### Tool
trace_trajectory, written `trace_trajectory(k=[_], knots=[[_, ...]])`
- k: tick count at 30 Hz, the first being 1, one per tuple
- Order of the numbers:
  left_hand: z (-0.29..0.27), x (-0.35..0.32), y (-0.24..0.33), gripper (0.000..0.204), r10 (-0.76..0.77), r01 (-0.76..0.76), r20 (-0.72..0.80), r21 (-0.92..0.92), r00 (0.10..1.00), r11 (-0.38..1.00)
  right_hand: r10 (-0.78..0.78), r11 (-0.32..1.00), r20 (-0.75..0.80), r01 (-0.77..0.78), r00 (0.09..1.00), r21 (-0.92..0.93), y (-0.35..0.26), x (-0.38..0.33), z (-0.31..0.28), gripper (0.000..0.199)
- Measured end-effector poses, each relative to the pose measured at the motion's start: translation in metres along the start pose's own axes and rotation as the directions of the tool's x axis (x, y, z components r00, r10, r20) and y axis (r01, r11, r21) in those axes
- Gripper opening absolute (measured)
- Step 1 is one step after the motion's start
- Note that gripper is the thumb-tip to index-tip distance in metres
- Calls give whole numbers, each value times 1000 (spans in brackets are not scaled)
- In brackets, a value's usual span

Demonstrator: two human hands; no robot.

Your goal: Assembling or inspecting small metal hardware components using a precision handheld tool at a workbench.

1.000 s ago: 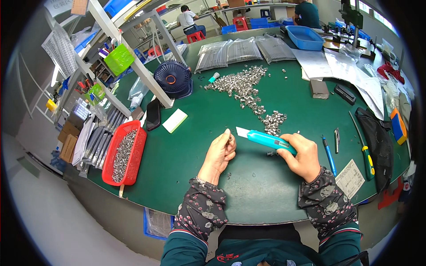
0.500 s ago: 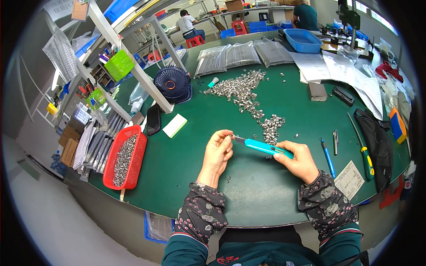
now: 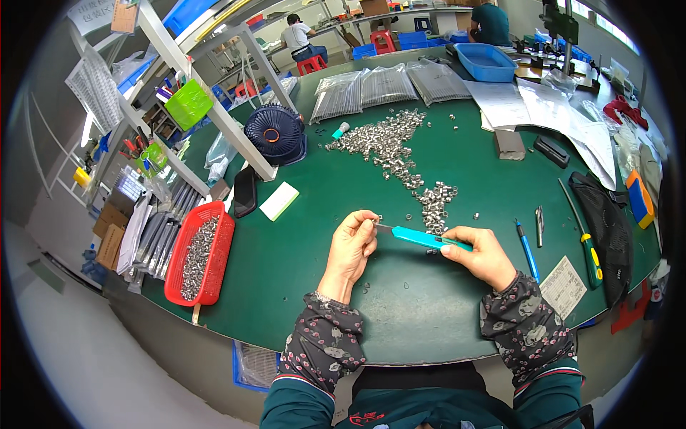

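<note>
My right hand (image 3: 484,256) is wrapped round the handle of a teal utility knife (image 3: 416,237), its blade pointing left. The fingers of my left hand (image 3: 349,250) pinch a small metal ring (image 3: 379,217), mostly hidden by the fingertips. The blade tip is at that ring; whether it touches cannot be made out. Just beyond the knife, a heap of small silvery metal rings (image 3: 386,146) trails toward me across the green table (image 3: 336,193). At the left edge, a red plastic basket (image 3: 227,247) holds many similar metal pieces.
A phone (image 3: 245,191), white-green pad (image 3: 279,201) and dark fan (image 3: 275,134) are at left. Bagged tubes (image 3: 389,86) and a blue bin (image 3: 486,63) stand far back. At right lie a grey block (image 3: 509,145), blue pen (image 3: 527,250), screwdriver (image 3: 591,261) and black mesh bag (image 3: 606,236).
The knife has turned slightly in my right hand, so its handle shows a different face. My left hand keeps its pinch in nearly the same place.
</note>
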State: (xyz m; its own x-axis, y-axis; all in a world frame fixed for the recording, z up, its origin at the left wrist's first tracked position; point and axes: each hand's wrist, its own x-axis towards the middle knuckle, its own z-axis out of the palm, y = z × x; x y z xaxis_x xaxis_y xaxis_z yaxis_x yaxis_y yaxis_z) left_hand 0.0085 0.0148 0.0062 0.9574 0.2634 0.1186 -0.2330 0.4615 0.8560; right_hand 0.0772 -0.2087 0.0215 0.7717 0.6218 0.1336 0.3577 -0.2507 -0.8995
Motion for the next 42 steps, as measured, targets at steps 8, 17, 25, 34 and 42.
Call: trace_trajectory(k=[8,17,25,34,42], knots=[[-3,1,0,14,-10,10,13,18,1000,1000,-262,927,-179,196,948,-319,-9,-5,5,26],[-5,1,-1,14,-58,56,-97,-23,994,998,-548,784,-331,332,768,-525,-15,-5,5,25],[-18,4,11,10,8,-48,-250,-154,968,987,-591,589,-123,323,797,-741,-19,-5,5,31],[-1,25,-2,19,205,109,-197,921,959,374,-505,746,-344,200,792,-636,-15,-7,-1,30],[3,30,-13,13,270,64,-49,997,961,-46,-507,759,-355,211,786,-616,-14,-7,0,31]])
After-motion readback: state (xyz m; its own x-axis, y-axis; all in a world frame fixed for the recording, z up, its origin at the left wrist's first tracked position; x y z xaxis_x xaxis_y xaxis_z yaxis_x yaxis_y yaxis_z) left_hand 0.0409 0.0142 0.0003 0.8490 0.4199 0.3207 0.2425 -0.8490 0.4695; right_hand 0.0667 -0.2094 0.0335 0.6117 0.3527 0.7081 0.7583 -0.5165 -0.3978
